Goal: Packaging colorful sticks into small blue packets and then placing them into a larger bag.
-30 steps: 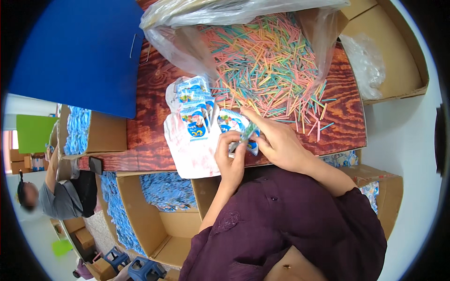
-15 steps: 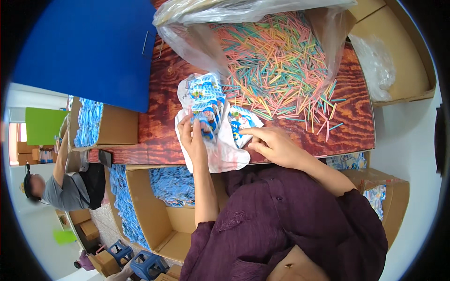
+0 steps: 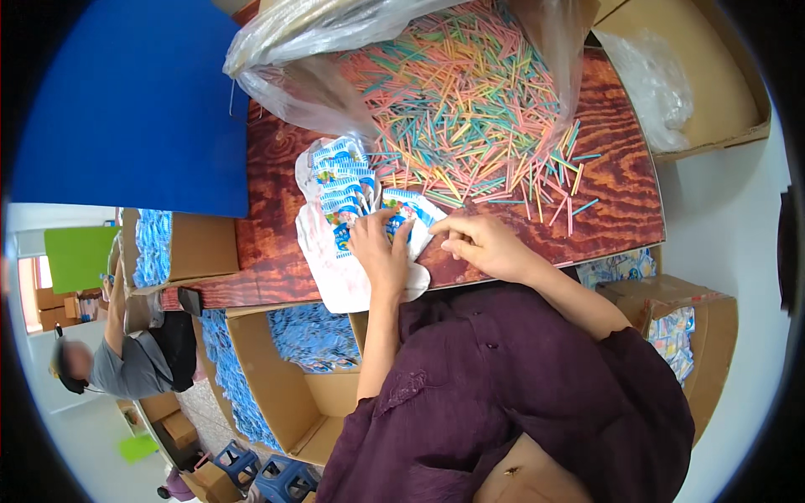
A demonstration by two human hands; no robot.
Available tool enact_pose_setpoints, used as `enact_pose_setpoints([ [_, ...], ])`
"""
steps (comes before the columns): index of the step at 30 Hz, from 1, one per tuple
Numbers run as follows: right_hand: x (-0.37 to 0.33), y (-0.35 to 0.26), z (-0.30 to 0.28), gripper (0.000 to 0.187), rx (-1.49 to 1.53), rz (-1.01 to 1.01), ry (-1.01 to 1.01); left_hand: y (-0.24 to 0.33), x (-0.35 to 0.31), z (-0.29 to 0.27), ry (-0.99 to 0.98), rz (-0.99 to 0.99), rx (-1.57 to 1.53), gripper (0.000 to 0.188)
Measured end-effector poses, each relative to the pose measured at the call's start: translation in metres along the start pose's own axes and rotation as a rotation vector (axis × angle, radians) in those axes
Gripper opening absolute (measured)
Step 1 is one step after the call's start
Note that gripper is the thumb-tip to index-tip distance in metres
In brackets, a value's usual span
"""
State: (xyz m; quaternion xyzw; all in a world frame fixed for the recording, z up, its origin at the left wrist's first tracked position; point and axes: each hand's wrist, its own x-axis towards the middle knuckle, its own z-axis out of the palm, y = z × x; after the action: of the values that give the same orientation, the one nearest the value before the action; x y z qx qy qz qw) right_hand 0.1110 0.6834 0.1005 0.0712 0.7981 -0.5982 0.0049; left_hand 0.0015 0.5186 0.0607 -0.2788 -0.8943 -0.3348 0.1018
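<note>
Several small blue-and-white printed packets (image 3: pixel 341 178) lie in an overlapping row on a white cloth (image 3: pixel 323 281) with faint pink stains. To their right, a single packet (image 3: pixel 421 207) lies slanted on the cloth. My left hand (image 3: pixel 381 251) is over this packet, fingers apart, its fingertips at the packet's left part and partly hiding it. My right hand (image 3: pixel 486 245) is at the packet's right edge, with the index finger stretched toward it and the thumb apart below. Beyond both hands, a heap of short pastel sticks (image 3: pixel 470 109) spills from a clear plastic bag (image 3: pixel 327 88).
The wood-patterned table (image 3: pixel 616 180) carries a few loose sticks. A large blue panel (image 3: pixel 126 109) stands at left. Cardboard boxes with blue packets (image 3: pixel 314 335) sit below the table edge, another box (image 3: pixel 713 92) at far right. A person (image 3: pixel 138 360) is at far left.
My left hand has moved right, from the row of packets onto the single packet. My right hand stays near its right edge. The whole view has shifted slightly.
</note>
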Motion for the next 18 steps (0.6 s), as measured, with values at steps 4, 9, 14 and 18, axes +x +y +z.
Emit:
enact_pose_setpoints([
  [4,-0.003,-0.003,0.005,0.027,-0.015,-0.048,0.002,-0.016,-0.007,0.012,0.077,0.079,0.006,0.01],
  [9,0.002,0.012,-0.002,0.021,0.148,0.007,0.062,-0.005,-0.008,0.002,0.265,0.198,0.016,0.01],
  [14,0.038,0.014,0.01,0.021,0.281,-0.121,0.256,0.02,-0.018,-0.005,0.237,0.32,0.083,0.015],
  [18,0.049,0.015,0.014,0.02,-0.079,-0.109,0.21,0.021,-0.029,-0.003,0.108,0.208,-0.174,0.021],
])
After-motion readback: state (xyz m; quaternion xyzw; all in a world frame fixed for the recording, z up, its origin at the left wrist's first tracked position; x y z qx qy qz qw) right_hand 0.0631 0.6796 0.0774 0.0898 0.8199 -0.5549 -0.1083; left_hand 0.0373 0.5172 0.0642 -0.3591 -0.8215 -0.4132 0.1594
